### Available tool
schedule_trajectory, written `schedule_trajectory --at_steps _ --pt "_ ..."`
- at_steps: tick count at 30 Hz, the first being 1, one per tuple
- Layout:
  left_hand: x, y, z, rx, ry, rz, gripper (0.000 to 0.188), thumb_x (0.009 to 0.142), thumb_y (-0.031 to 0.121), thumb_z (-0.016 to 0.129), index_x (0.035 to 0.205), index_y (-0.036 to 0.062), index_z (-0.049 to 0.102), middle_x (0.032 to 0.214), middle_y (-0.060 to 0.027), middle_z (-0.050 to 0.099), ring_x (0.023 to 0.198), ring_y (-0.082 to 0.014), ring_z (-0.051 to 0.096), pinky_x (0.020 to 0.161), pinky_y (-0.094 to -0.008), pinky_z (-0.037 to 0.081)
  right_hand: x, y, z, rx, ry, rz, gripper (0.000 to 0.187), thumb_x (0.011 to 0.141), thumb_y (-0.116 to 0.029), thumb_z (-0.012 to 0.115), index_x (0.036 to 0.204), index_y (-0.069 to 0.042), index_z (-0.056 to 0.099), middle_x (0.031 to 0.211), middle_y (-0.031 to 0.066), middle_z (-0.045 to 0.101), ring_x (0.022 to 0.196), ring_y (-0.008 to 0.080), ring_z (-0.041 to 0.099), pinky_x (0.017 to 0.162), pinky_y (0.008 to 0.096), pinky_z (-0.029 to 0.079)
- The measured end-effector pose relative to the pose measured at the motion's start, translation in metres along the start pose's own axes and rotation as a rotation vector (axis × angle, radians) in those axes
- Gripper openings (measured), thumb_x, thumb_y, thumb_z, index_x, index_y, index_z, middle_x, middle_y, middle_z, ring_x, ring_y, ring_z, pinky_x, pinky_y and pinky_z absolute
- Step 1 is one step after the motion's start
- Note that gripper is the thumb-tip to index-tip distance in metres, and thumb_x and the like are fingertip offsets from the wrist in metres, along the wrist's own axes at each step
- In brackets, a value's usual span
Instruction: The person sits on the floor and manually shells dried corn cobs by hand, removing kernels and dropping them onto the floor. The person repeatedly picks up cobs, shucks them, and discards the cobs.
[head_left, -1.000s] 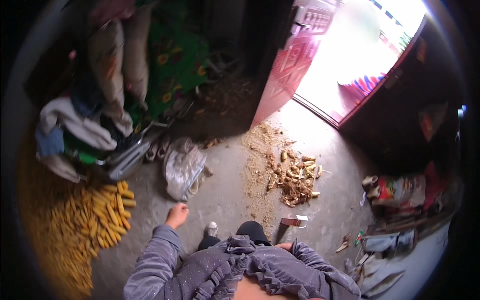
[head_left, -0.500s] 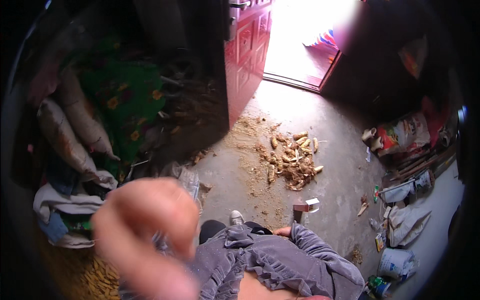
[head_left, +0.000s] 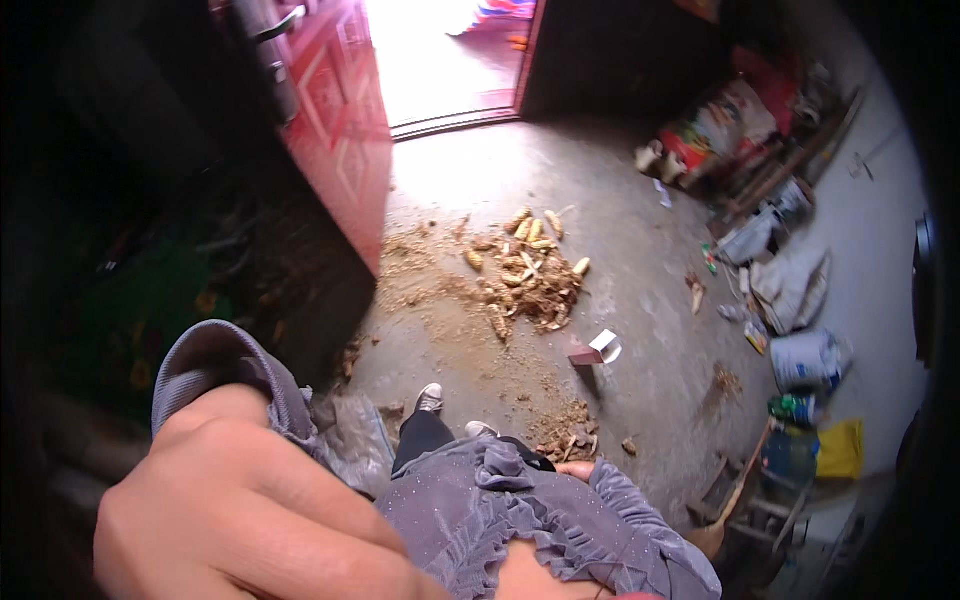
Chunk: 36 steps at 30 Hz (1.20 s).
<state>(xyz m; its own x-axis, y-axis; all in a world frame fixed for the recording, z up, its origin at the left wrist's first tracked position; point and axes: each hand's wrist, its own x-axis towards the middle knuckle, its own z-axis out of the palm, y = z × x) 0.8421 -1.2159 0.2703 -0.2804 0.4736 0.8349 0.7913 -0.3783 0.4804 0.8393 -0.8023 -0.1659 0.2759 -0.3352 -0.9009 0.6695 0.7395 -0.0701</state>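
My left hand (head_left: 250, 510) is raised large and close at the lower left, its back toward the view. Its fingers are bent and pressed together, and their tips run out past the lower edge, so whatever they hold is hidden. A grey sleeve cuff hangs wide around that wrist. Down beside my thigh, my right hand (head_left: 574, 469) pokes out of its grey sleeve; most of its fingers are hidden. On the floor ahead lies a pile of corn cobs (head_left: 535, 232) with brown husks (head_left: 550, 300). A small open box (head_left: 597, 349), brown and white, stands right of it.
A red door (head_left: 335, 110) stands ajar at a bright doorway. Crumbs and loose bits (head_left: 570, 432) scatter over the floor near my shoes (head_left: 429, 398). Along the right wall are a white bucket (head_left: 808, 360), a pale sack (head_left: 795, 285), a wooden-handled tool (head_left: 745, 480) and a yellow bag (head_left: 842, 448).
The view has turned to the right, so door and cobs sit farther left. My left hand has turned to show its back and cuff. My right hand stays by my thigh.
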Motion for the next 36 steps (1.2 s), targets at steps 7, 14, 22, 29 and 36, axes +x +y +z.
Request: schedule_trajectory --at_steps 7,14,22,29,36 --pt "-0.021 -0.045 -0.053 -0.264 0.098 -0.013 0.046 0.068 0.010 0.055 0.111 0.0251 0.050 0.066 -0.0009 0.051 0.048 -0.0095 0.044 0.045 -0.0181 0.037 0.004 0.062 0.090 0.227 0.081 -0.088 0.026 0.070 -0.027 0.052 0.078 -0.003 0.058 0.066 0.0087 0.058 0.053 0.0185 0.055 0.052 0.0311 0.045" --pt "-0.096 -0.098 -0.064 -0.691 -0.052 -0.370 0.014 0.078 0.008 0.055 0.091 0.0057 0.058 0.077 -0.0146 0.060 0.057 -0.0218 0.058 0.049 -0.0261 0.050 -0.003 0.038 0.101 0.459 -0.170 0.054 0.021 0.074 -0.020 0.052 0.081 -0.002 0.059 0.061 0.0089 0.055 0.046 0.0189 0.054 0.042 0.0308 0.045" --pt "-0.322 -0.300 0.157 -0.477 0.585 -1.727 0.025 0.080 0.008 0.050 0.104 -0.0003 0.049 0.083 -0.0056 0.054 0.070 -0.0113 0.052 0.065 -0.0250 0.044 0.086 0.005 -0.004 0.980 0.162 -0.775 0.013 0.076 -0.014 0.052 0.079 -0.002 0.049 0.061 0.0078 0.052 0.049 0.0175 0.053 0.046 0.0291 0.046" --pt "-0.491 -0.417 0.311 -0.483 0.010 -1.720 0.034 0.086 0.020 0.045 0.114 0.0002 0.041 0.093 -0.0053 0.052 0.083 -0.0115 0.050 0.072 -0.0245 0.042 0.282 -0.015 -0.068 1.648 -0.030 -1.157 0.022 0.078 -0.028 0.049 0.083 -0.006 0.045 0.069 0.0070 0.048 0.064 0.0203 0.049 0.061 0.0344 0.042" --pt "-0.547 -0.484 0.307 0.027 0.003 -1.570 0.041 0.082 0.018 0.051 0.117 0.0017 0.037 0.102 -0.0110 0.048 0.083 -0.0157 0.053 0.065 -0.0262 0.045 0.415 -0.080 -0.167 1.648 -0.262 -1.372 0.028 0.080 -0.035 0.049 0.080 -0.008 0.046 0.072 0.0058 0.047 0.070 0.0195 0.048 0.071 0.0366 0.044"
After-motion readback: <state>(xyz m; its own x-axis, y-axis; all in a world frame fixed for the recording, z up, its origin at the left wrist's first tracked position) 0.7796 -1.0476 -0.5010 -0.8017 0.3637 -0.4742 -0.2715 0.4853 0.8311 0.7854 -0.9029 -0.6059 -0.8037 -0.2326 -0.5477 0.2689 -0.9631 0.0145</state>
